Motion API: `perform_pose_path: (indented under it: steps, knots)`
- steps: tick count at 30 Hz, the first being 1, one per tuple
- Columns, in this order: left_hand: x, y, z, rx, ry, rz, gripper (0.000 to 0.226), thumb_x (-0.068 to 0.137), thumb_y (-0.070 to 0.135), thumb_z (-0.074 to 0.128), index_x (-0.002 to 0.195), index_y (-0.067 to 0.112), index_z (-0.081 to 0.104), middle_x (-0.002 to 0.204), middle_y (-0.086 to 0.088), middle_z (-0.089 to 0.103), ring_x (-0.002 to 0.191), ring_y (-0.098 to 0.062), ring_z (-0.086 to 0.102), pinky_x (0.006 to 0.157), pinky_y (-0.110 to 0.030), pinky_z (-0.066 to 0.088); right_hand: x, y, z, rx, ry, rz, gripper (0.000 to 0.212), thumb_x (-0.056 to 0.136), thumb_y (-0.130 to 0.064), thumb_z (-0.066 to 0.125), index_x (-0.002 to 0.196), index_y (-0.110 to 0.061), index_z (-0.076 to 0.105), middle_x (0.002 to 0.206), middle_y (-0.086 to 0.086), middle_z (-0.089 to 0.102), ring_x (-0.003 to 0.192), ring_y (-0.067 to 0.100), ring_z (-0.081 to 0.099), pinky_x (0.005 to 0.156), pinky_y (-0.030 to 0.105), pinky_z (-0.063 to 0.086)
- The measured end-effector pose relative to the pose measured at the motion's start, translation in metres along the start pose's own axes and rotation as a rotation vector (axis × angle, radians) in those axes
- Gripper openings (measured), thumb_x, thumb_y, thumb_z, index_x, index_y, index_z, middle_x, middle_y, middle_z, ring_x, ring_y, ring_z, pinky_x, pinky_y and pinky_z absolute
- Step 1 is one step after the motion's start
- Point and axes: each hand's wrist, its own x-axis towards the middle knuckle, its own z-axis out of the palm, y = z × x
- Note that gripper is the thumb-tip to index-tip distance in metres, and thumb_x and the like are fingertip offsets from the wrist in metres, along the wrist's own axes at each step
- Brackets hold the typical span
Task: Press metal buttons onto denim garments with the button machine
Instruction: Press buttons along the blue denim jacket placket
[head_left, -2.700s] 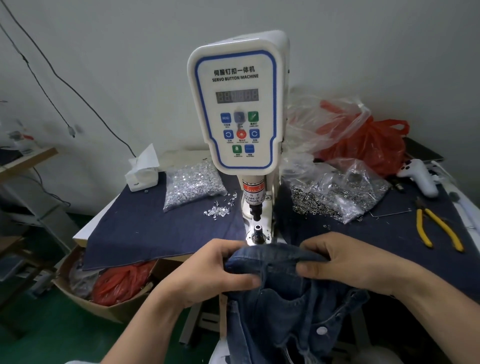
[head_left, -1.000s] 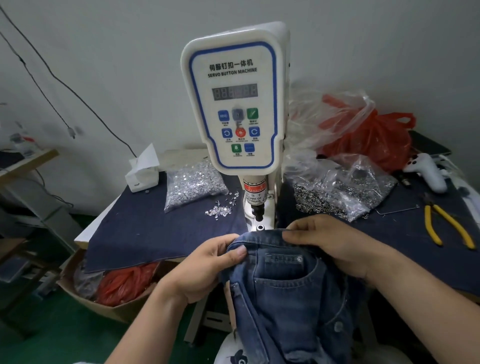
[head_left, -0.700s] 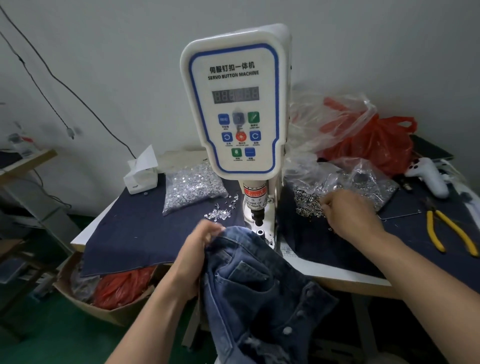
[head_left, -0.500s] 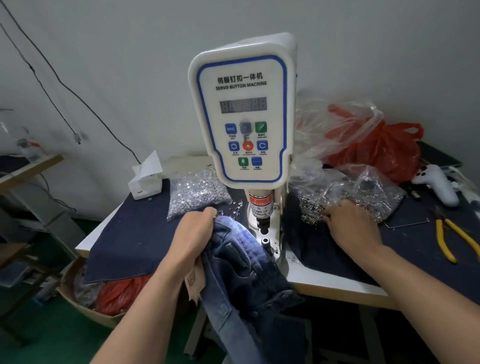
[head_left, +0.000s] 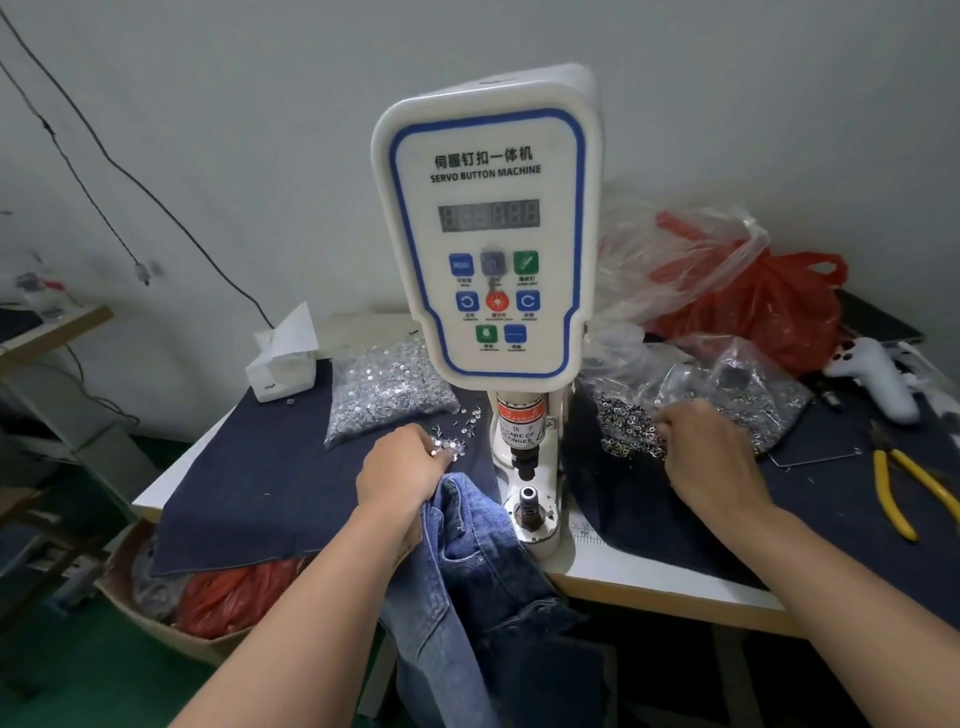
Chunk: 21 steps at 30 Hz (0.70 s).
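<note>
1. The left hand (head_left: 402, 470) grips the waistband of the denim garment (head_left: 475, 551), its fingertips reaching among the loose silver studs (head_left: 452, 441) just ahead of it.
2. The garment hangs over the table edge (head_left: 649, 582), lengthwise downward, just left of the machine's lower die (head_left: 530, 499).
3. The right hand (head_left: 709, 457) curls into the heap of dark ring parts (head_left: 626, 426); whether it pinches one, I cannot tell.
4. Likely both parts go to the die between the hands.
5. Dark cloth (head_left: 260, 483) covers the table; yellow pliers (head_left: 906, 483) lie far right.
</note>
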Motion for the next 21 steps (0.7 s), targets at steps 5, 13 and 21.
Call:
perform_pose_path:
  steps: [5, 13, 21]
  knots:
    - [-0.006, -0.003, 0.007, -0.057, 0.101, 0.003, 0.016, 0.098, 0.032, 0.064, 0.114, 0.034, 0.065, 0.113, 0.005, 0.071, 0.105, -0.025, 0.066, 0.079, -0.037, 0.05, -0.003, -0.003, 0.0, 0.134, 0.039, 0.021, 0.026, 0.104, -0.014, 0.053, 0.079, -0.018, 0.048, 0.081, 0.002, 0.052, 0.077, 0.033, 0.06, 0.064, 0.036, 0.034]
    - [-0.014, -0.006, 0.004, -0.177, 0.166, -0.031, 0.011, 0.097, 0.042, 0.07, 0.103, 0.034, 0.065, 0.103, 0.011, 0.072, 0.099, -0.021, 0.066, 0.083, -0.038, 0.053, -0.01, -0.011, -0.003, 0.802, -0.135, 0.417, 0.023, 0.106, -0.013, 0.054, 0.086, -0.006, 0.065, 0.08, 0.01, 0.069, 0.067, 0.02, 0.069, 0.069, 0.037, 0.06]
    - [-0.02, -0.008, 0.001, -0.228, 0.182, -0.019, 0.015, 0.102, 0.043, 0.063, 0.096, 0.036, 0.075, 0.088, 0.014, 0.071, 0.088, -0.018, 0.066, 0.075, -0.035, 0.05, -0.021, -0.017, -0.005, 1.325, -0.176, 0.623, 0.009, 0.092, 0.009, 0.067, 0.09, 0.001, 0.069, 0.086, 0.018, 0.068, 0.072, 0.026, 0.071, 0.06, 0.024, 0.062]
